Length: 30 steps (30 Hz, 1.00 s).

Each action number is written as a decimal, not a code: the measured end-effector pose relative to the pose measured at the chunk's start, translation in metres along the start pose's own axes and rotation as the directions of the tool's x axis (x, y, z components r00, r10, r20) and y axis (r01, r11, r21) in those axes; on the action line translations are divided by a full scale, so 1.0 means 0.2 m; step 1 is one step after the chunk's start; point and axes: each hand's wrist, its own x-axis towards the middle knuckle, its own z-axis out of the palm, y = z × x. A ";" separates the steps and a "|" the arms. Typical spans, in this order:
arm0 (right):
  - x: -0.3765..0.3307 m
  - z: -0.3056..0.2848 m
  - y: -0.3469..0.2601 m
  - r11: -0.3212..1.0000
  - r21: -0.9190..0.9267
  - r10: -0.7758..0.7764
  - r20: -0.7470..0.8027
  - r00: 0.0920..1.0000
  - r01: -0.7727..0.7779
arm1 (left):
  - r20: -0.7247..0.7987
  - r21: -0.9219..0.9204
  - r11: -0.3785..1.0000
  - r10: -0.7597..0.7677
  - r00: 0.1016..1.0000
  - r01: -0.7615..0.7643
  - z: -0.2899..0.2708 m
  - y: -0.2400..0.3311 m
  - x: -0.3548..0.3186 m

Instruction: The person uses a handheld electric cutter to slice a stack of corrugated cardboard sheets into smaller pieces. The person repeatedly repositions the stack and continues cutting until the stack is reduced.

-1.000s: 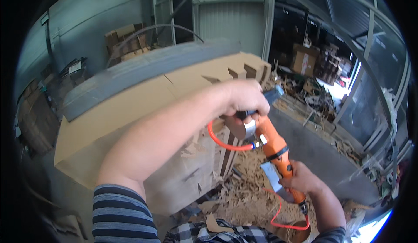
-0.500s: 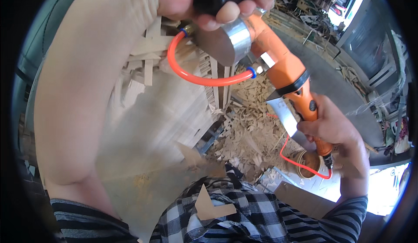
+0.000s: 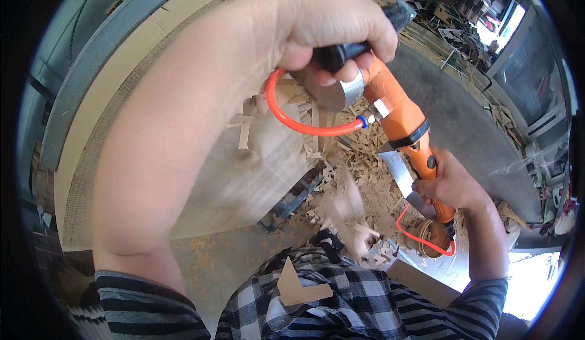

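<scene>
An orange pneumatic power tool slants across the upper right, held in both hands. My left hand is wrapped round its black side handle. Lower down, the fingers of my right hand close round the orange grip, by a curved metal strip. A thick red air hose loops below the left hand, and a thinner red one runs from the grip's end. The tool's working end is partly hidden behind my left hand. Beneath lies pale cardboard stock with loose offcuts on it.
Many cardboard scraps cover the floor ahead. Some scraps near my front are blurred. A round tub stands below the tool's grip. A curved stacked edge borders the left side. One offcut rests on my checked apron.
My left hand and the tool's upper end have shifted right and slightly down. More of the left stacked edge shows. Blurred scraps appear lower, near the apron.
</scene>
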 end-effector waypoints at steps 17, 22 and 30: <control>0.10 0.08 0.22 1.000 0.018 0.014 0.010 1.000 -0.014 | -0.010 -0.096 0.992 -0.079 0.997 0.078 0.08 -0.18 0.06; 0.14 0.12 0.29 0.979 -0.199 -0.061 -0.065 0.996 0.047 | 0.017 -0.097 0.992 -0.076 0.997 0.077 0.10 -0.26 0.05; 0.18 0.18 0.30 0.989 -0.134 0.069 -0.008 0.998 -0.069 | 0.029 -0.107 0.984 -0.142 0.989 0.144 0.10 -0.32 0.10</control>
